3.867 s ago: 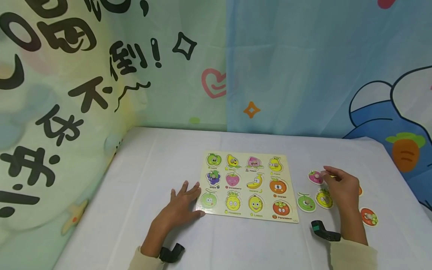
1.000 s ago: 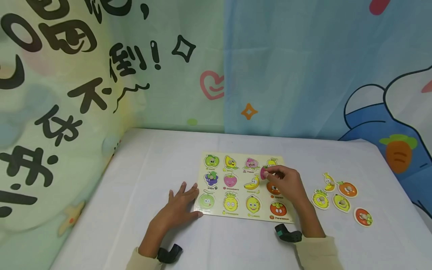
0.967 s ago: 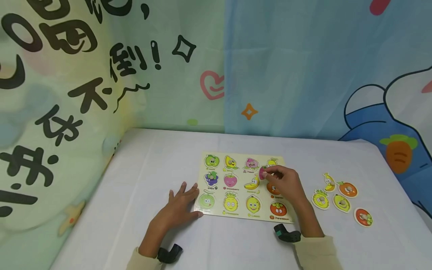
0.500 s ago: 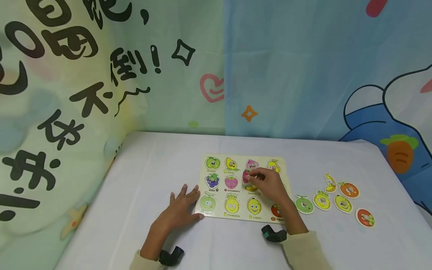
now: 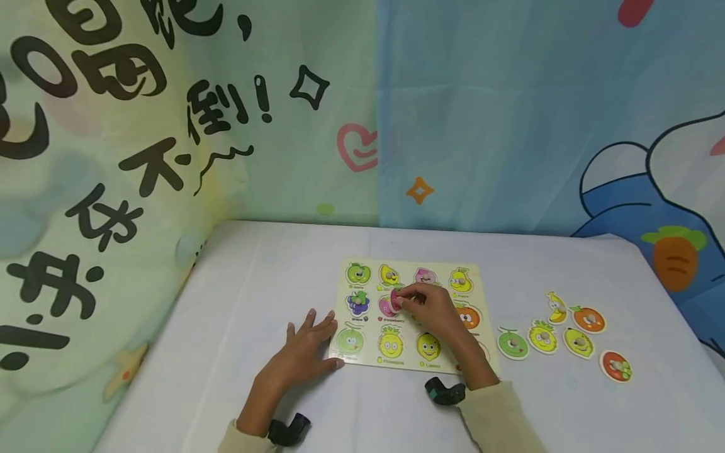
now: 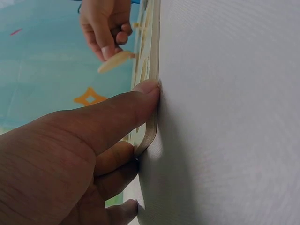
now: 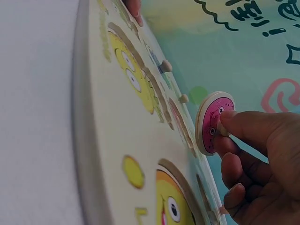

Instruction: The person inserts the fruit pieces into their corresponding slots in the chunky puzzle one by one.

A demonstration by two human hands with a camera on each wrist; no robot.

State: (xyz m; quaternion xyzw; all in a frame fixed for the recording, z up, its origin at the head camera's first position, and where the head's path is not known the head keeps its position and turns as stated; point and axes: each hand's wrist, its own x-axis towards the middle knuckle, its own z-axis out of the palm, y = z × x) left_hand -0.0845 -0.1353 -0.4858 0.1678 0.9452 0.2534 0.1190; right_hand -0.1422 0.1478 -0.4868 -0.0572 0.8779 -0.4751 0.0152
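My right hand (image 5: 435,309) pinches a pink strawberry puzzle piece (image 7: 211,123) by its knob, thumb and fingertips on it. The piece is tilted above the strawberry recess (image 5: 385,307) of a cream wooden fruit board (image 5: 369,353), apart from the board in the right wrist view. At the board's near left corner lies my left hand (image 5: 300,352), fingers spread along the left side. Its thumb (image 6: 149,89) touches the near edge. Knobbed pieces such as the grape (image 5: 358,304) and pear (image 5: 461,280) sit in the board. The right hand and forearm hide part of the banana and persimmon recesses.
Loose pieces lie right of the board: a green melon (image 5: 512,345), pineapple (image 5: 542,338), lemon (image 5: 579,343), banana (image 5: 557,308), orange (image 5: 589,319) and red persimmon (image 5: 616,366). A white cloth (image 5: 272,270) covers the table. Printed curtains (image 5: 481,126) stand behind and left.
My right hand picked the strawberry piece up among the loose ones and carried it left across the board, lately from near the pear to the strawberry recess. The left hand stays at the corner.
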